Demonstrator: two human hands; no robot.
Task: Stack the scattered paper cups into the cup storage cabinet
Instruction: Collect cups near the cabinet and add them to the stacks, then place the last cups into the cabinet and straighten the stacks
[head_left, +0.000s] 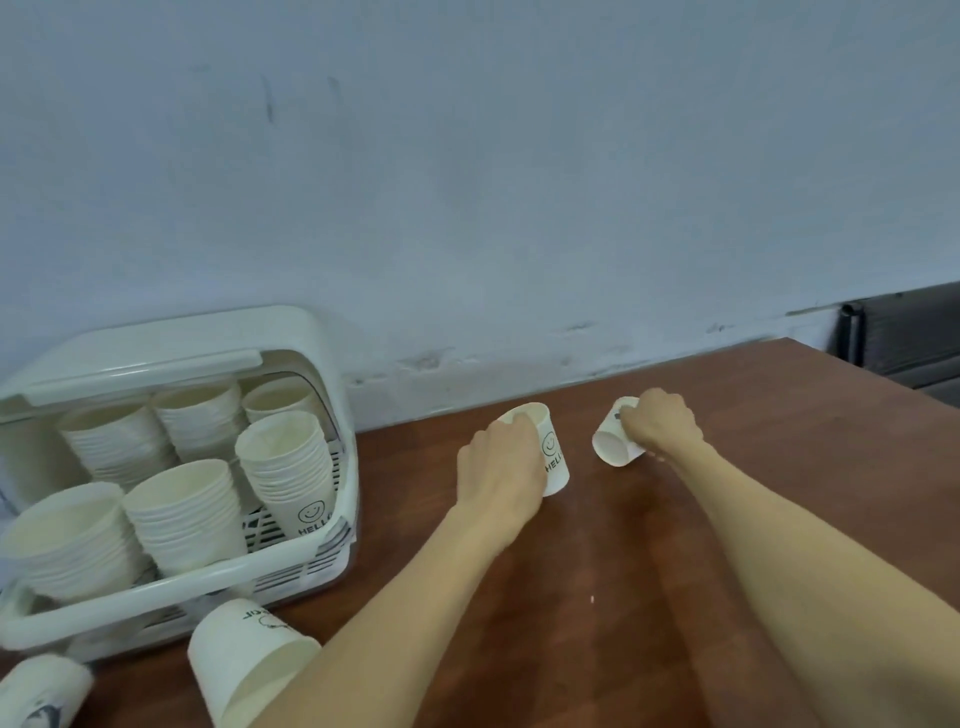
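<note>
brown wooden table, pale scuffed wall

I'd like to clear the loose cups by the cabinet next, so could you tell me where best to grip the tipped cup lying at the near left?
Grip the tipped cup round its side wall, coming from above. It lies on its side on the table, with its mouth toward the near edge and partly behind the left forearm, so the rim is awkward to reach, while the curved upper wall is exposed.

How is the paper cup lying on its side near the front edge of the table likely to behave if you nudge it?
The tipped cup rests on its tapered side on the smooth wooden table, so it would probably roll in a curve. Thin paper suggests it is light and would skid easily. Its open, empty wall would likely dent if squeezed.
</note>
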